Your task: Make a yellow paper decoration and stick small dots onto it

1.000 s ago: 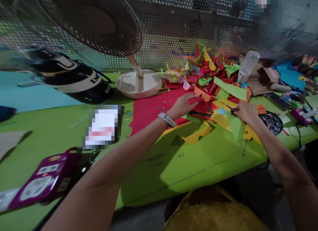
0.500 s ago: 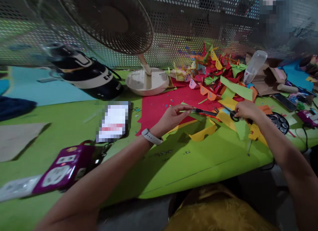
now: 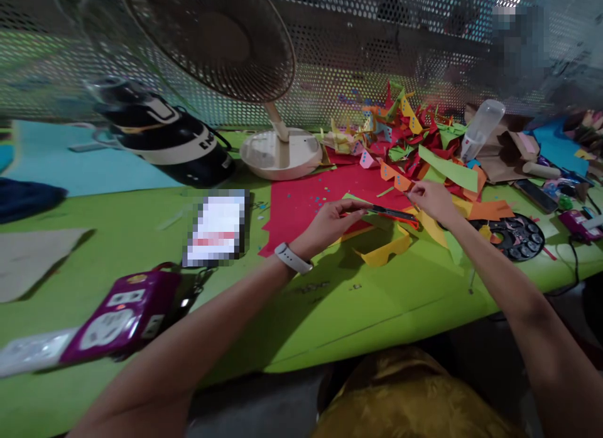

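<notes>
My left hand [image 3: 336, 223], with a pale watch band at the wrist, pinches the near end of a slim black-and-orange tool [image 3: 393, 215] that looks like a utility knife. It is held over the front edge of the red paper sheet [image 3: 306, 202]. My right hand [image 3: 432, 202] is just beyond the tool's far end, its fingers pinched together by the orange paper strip [image 3: 394, 176]; whatever they hold is too small to make out. Below it lie yellow paper scraps [image 3: 431, 225]. A yellow cut-out strip [image 3: 385, 251] stands on the green table cover [image 3: 358, 312] in front.
A white-based fan [image 3: 282, 161] and a dark bottle [image 3: 179, 146] stand behind. Folded paper pieces [image 3: 419, 120] are heaped at the back. A phone [image 3: 217, 227] and a purple power strip [image 3: 125, 309] lie left. On the right are a black round tray [image 3: 522, 237] and a clear bottle [image 3: 485, 127].
My right hand has let go of the black-handled scissors and moved left and up, toward the orange strip. My left hand stays nearly still with the tool.
</notes>
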`<state>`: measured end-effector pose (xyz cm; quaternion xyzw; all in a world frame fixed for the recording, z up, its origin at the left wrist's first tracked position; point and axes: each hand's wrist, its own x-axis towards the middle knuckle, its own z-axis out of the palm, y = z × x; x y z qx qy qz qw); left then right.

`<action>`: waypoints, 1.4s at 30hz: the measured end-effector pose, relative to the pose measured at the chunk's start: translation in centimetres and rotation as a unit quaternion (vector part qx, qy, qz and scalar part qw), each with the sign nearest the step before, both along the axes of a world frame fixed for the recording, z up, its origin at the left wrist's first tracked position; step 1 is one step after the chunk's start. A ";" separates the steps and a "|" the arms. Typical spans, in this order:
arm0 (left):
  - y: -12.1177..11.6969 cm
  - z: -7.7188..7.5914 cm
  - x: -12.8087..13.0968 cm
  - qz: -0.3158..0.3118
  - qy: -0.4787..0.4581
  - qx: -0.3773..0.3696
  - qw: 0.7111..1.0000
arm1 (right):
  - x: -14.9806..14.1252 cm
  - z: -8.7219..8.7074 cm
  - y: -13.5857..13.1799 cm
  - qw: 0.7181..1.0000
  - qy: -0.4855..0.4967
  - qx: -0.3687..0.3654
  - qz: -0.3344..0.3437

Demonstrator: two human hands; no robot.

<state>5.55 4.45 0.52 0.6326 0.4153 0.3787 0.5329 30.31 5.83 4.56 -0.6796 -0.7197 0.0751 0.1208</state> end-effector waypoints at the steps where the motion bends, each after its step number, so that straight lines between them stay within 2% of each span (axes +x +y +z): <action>1: 0.0 0.1 0.0 0.002 -0.001 0.002 1.000 | 0.0 0.5 -0.1 0.999 0.019 0.033 0.002; 4: -0.1 1.2 0.6 0.015 -0.011 0.020 1.000 | -0.4 1.9 -0.6 0.980 0.127 0.149 0.045; 6: -0.5 2.3 1.2 0.027 -0.033 0.042 0.998 | -0.9 2.8 -1.4 0.955 0.210 0.182 0.103; 9: -1.6 4.3 2.3 0.062 -0.089 0.091 0.990 | -1.9 3.9 -3.1 0.938 0.260 0.150 0.173; 12: -2.8 5.8 3.1 0.055 -0.140 0.115 0.982 | -2.9 4.4 -4.7 0.932 0.275 0.116 0.206; 15: -3.7 6.3 3.6 0.058 -0.138 0.107 0.983 | -3.4 4.2 -5.8 0.922 0.312 0.080 0.213; 17: -4.2 6.4 3.6 0.064 -0.146 0.083 0.984 | -3.3 3.9 -6.2 0.906 0.372 0.032 0.198; 19: -4.5 6.5 3.4 0.071 -0.175 0.039 0.981 | -2.8 3.5 -6.6 0.871 0.456 -0.051 0.176; 21: -4.7 6.6 3.0 0.089 -0.222 -0.007 0.971 | -2.3 2.8 -7.1 0.813 0.548 -0.130 0.151; 23: -4.9 6.7 2.6 0.113 -0.272 -0.046 0.954 | -1.9 1.9 -7.7 0.751 0.633 -0.146 0.116; 25: -5.0 6.5 2.3 0.132 -0.305 -0.074 0.940 | -2.0 0.9 -8.5 0.706 0.693 -0.122 0.084; 28: -5.2 6.1 2.4 0.135 -0.307 -0.112 0.935 | -2.6 0.1 -9.3 0.675 0.723 -0.118 0.085; 31: -5.6 6.2 2.8 0.122 -0.323 -0.153 0.926 | -3.3 0.3 -9.7 0.642 0.749 -0.128 0.103; 33: -5.8 6.5 3.1 0.113 -0.361 -0.186 0.907 | -3.6 0.6 -9.9 0.638 0.751 -0.129 0.111; 37: -6.2 6.7 3.5 0.114 -0.415 -0.230 0.873 | -4.2 0.0 -10.2 0.683 0.709 -0.098 0.144; 42: -7.4 5.6 3.8 0.077 -0.382 -0.248 0.887 | -4.5 -1.3 -10.0 0.732 0.676 0.003 0.086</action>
